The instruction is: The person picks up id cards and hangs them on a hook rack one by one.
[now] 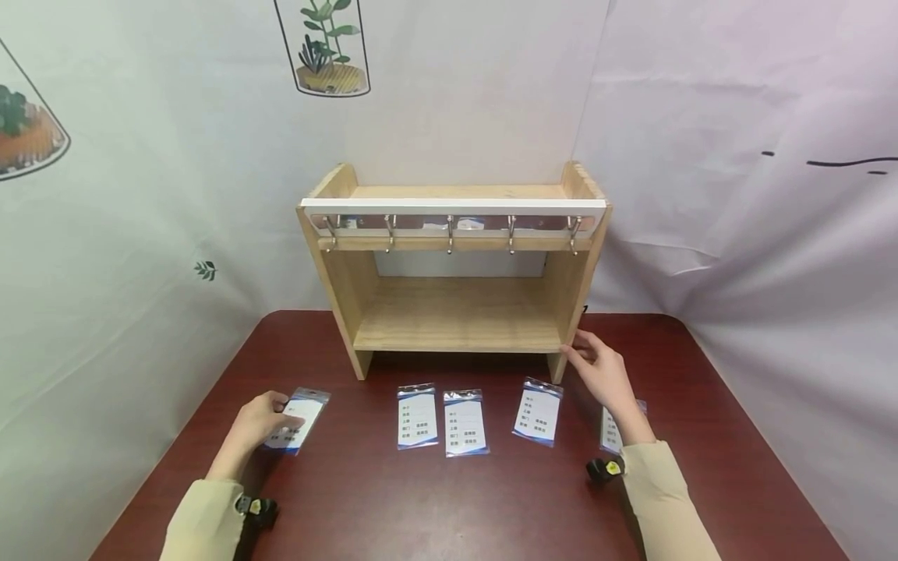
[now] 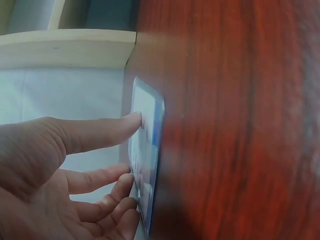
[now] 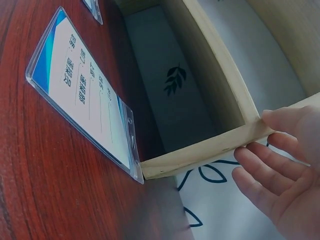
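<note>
So there was this small name card near the left end of a dark red table: white insert, blue trim, short lines of black print, all in a shiny clear plastic holder. The other thing in play was a pale wooden rack, a two-level job at the back of the table with a white rail and five silvery hooks across its front. Couldn't read much on that card, since the hand covered part of it, and the left wrist view washed the print out and cut off most of the rack. Another card, over on the right, was half hidden behind the forearm. The left hand was pinching its card, thumb out straight on the face, other fingers bent in at the edge; no clue how far the fingertips went underneath. The right hand was reaching forward, gripping the rack's right side panel low down, thumb on the front edge, fingers around the outside.
</note>
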The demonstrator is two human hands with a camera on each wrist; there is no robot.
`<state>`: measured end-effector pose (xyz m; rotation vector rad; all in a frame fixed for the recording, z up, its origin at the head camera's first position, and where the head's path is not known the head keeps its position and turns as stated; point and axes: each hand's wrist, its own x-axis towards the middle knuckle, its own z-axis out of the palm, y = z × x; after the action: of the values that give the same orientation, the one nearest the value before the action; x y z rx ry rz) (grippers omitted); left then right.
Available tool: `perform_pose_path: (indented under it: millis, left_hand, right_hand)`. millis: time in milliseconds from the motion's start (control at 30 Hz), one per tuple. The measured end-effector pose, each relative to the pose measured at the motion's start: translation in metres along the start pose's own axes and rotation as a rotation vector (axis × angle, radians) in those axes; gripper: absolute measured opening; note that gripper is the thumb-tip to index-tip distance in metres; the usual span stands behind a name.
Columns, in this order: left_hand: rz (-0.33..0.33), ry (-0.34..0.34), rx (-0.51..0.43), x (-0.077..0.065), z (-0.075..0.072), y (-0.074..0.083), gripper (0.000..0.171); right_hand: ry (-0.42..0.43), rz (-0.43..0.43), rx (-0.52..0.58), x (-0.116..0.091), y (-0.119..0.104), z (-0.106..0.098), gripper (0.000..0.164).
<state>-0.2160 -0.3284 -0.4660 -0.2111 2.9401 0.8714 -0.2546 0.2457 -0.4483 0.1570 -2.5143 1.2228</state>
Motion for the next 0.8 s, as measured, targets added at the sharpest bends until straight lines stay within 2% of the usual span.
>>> perform_pose_path:
  millis: [267,500,800]
  left_hand:
    - [0.027,-0.035,-0.016,0.0014,-0.0003,0.0047,0.057]
    - [-0.003,-0.061,-0.042,0.0028,0.0012,0.0043,0.054]
    - [0.001,-0.054,-0.092,-0.0004,0.003,0.0036,0.053]
  right_hand:
    - [0.006,-0.004,0.011,0.0002,-0.0016,0.0001,0.049]
    - [-0.006,0.003,0.013,0.0004,-0.0004,-0.0002,0.05]
    - [-0.006,0.004,0.015,0.0002,0.0001,0.0003,0.05]
